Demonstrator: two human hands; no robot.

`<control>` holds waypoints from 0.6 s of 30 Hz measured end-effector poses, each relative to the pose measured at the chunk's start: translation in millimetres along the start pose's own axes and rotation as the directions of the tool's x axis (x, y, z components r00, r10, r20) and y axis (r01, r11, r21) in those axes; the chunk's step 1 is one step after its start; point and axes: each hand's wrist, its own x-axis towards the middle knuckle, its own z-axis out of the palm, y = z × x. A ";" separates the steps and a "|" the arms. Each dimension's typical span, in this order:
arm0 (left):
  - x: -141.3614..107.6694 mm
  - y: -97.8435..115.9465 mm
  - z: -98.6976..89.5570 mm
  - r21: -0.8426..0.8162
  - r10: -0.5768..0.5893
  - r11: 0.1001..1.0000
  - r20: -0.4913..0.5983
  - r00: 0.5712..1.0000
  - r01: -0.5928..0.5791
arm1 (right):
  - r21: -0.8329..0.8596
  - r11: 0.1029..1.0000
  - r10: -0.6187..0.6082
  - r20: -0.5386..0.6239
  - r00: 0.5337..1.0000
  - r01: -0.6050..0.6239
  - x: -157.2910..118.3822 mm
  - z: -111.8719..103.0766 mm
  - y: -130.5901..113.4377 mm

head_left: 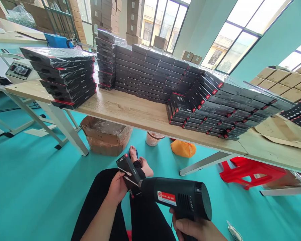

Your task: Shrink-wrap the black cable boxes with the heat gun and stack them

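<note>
My left hand [117, 188] grips a slim black retail box [127, 166] by its left edge, above my lap. White cables are pictured on the box's face, and it has red corner marks. My right hand [190, 227] is wrapped round the handle of a black heat gun [174, 195] with a red and white label. The gun's nozzle points left at the box, close to its lower right part. It hides some of that part, and I cannot tell whether the two touch.
A wooden table [130, 105] stands ahead, bearing stacked black boxes [150, 72] and a wrapped stack [65, 73] at left. Underneath are an open carton [105, 140], a waste bin [154, 138] and an orange bag [183, 148]. A red plastic stool [253, 172] lies at right.
</note>
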 end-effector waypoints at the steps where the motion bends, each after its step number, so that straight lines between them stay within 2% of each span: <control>1: -0.8 -1.0 -0.3 0.017 -0.017 1.000 0.014 1.000 0.016 | -0.015 1.000 -0.011 0.007 1.000 0.011 3.0 2.3 -4.2; 4: -4.4 -4.3 -0.9 0.092 -0.050 0.995 0.051 0.997 0.045 | -0.022 0.996 -0.083 -0.003 0.997 0.083 13.6 8.5 -22.8; 9: -12.1 -9.5 2.5 0.215 -0.091 0.974 0.084 0.992 0.071 | 0.011 0.987 -0.162 -0.027 0.986 0.162 31.1 9.6 -67.9; 13: -14.1 -11.5 3.7 0.222 -0.063 0.974 0.074 0.995 0.045 | -0.032 0.983 -0.181 -0.006 0.984 0.180 37.5 2.8 -98.4; 18: -10.6 -13.1 0.2 0.206 -0.068 0.977 0.051 0.996 0.056 | -0.084 0.977 -0.191 0.055 0.980 0.195 42.2 0.4 -117.8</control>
